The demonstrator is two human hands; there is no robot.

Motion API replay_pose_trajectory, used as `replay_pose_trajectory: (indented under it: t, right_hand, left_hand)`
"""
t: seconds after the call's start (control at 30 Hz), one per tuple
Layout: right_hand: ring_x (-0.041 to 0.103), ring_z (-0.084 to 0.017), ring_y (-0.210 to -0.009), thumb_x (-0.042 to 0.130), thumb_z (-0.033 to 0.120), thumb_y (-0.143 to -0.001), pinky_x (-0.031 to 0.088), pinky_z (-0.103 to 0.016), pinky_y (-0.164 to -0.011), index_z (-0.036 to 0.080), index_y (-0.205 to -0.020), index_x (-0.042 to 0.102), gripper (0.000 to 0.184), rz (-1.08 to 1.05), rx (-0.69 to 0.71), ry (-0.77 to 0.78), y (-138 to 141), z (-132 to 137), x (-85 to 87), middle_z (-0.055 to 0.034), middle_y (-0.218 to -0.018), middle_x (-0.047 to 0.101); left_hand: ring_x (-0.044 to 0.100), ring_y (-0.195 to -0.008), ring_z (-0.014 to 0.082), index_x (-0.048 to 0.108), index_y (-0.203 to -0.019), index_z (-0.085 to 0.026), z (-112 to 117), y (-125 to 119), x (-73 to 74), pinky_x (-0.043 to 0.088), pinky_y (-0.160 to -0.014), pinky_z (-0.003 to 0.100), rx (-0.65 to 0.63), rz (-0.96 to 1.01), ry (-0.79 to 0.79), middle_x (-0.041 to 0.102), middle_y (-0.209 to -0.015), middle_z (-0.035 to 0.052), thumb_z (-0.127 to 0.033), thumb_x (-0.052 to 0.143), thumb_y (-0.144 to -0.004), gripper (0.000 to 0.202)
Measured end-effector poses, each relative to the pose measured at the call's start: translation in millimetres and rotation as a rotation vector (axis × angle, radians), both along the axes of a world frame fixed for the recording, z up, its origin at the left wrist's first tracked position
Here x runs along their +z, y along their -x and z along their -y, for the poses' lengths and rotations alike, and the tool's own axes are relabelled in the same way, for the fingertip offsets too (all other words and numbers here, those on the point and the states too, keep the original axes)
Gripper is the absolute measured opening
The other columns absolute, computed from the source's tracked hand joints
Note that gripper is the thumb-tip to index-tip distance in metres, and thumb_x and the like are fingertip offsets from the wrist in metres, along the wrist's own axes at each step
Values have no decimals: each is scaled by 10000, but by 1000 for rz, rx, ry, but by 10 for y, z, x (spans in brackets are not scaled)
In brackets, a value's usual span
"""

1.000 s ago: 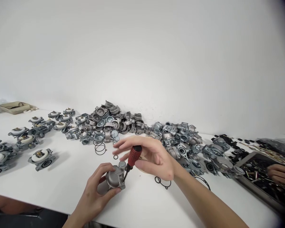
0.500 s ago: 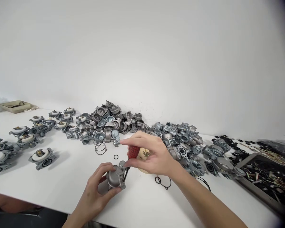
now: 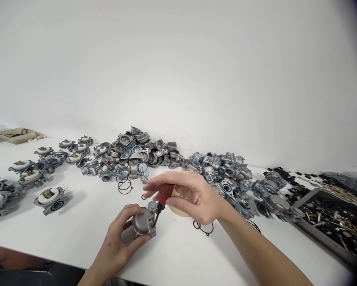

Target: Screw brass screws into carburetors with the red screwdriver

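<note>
My left hand [image 3: 122, 234] grips a grey metal carburetor [image 3: 142, 221] low over the white table, bowl side up, fingers and thumb around its body. My right hand [image 3: 193, 194] holds a red-handled screwdriver [image 3: 165, 194] between thumb and fingers. The dark shaft slants down to the right edge of the carburetor, where the tip meets the flange; any screw there is too small to make out. Behind the right hand lies a round cream-coloured lid or dish [image 3: 180, 209], partly hidden. Black rubber rings [image 3: 203, 227] lie to the right of it.
A heap of metal bowls [image 3: 136, 149] stands against the wall. Carburetor bodies [image 3: 226, 171] are piled at the right, beside a tray of small parts [image 3: 330, 222]. Several bodies with white floats [image 3: 51, 198] stand at the left. A shallow cream tray [image 3: 16, 136] is at the far left.
The right hand has shifted slightly and the screwdriver leans more to the right, its tip still at the carburetor's edge. The fingers have straightened over the handle. The left hand keeps its grip.
</note>
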State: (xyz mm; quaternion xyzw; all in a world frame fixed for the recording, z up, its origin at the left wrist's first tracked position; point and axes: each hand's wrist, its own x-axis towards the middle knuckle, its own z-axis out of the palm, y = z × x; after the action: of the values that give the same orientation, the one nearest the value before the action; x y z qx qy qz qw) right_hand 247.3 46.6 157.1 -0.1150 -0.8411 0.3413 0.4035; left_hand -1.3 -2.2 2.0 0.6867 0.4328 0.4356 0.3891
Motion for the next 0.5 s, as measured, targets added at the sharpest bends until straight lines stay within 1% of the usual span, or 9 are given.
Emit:
replay_pose_trajectory:
  t: [0.03,0.1,0.13,0.2,0.27,0.3,0.37,0.43,0.5]
  right_hand:
    - [746,-179,-906,658,190,-1028,654,-337,-821,248,-1409,677,386,-15,-17,-14,2,-2,-3,-81,-1126,788]
    - [718,-162,-787,785,226,-961,637,-308,-762,264,-1344,724,389,-49,-122,-129,10,-7,-11,-20,-894,776]
    - [706,-162,-774,809,237,-942,632,-319,-774,266,-1334,728,401,-56,-167,-184,15,-8,-12,-11,-864,762]
    - [720,-183,-874,736,221,-987,632,-369,-856,250,-1392,688,408,-44,-159,-187,19,-2,-3,-53,-1010,774]
    - [736,-206,-1015,610,155,-1033,637,-400,-906,226,-1454,639,428,-31,-51,-77,21,7,12,-112,-1214,753]
    - [741,-206,-1028,595,134,-1034,643,-392,-896,223,-1452,642,430,-36,-16,-35,22,9,17,-117,-1232,752]
    - [745,-190,-925,691,151,-1003,646,-347,-823,237,-1379,701,386,-72,-58,-58,24,6,20,-74,-1060,784]
    - [715,-181,-827,806,201,-939,633,-342,-801,249,-1314,737,384,-79,-182,-169,20,7,25,-26,-883,762]
    - [715,-199,-878,786,214,-952,627,-383,-866,245,-1337,714,393,-17,-204,-205,2,24,46,-40,-921,762]
  left_hand:
    - [608,-1340,321,607,-1314,-370,-1,2,-5,578,-1086,447,-2,-2,2,574,-1436,65,-348,799,-951,411]
    - [612,-1332,316,604,-1322,-373,-4,9,-15,578,-1082,442,-10,-4,7,573,-1440,62,-344,799,-952,420]
    - [607,-1338,316,603,-1325,-376,-6,13,-22,576,-1083,441,-11,-5,9,569,-1447,60,-344,796,-954,419]
    - [593,-1354,315,599,-1329,-384,-10,22,-37,570,-1089,442,-7,-8,8,557,-1457,56,-351,790,-960,417]
    - [577,-1371,317,597,-1331,-386,-14,29,-53,560,-1101,449,-3,-12,13,552,-1458,55,-355,790,-961,418]
    - [573,-1374,318,596,-1333,-386,-16,30,-58,556,-1105,453,-2,-13,17,553,-1456,56,-356,792,-959,423]
    - [574,-1369,323,601,-1330,-377,-18,29,-60,556,-1105,460,-11,-10,25,553,-1456,63,-354,796,-955,424]
    - [581,-1358,330,609,-1318,-365,-17,25,-52,565,-1091,462,-20,-7,24,545,-1468,72,-351,795,-954,409]
    - [576,-1362,341,617,-1307,-355,-15,20,-43,568,-1085,470,-23,-12,5,543,-1472,83,-349,791,-957,391]
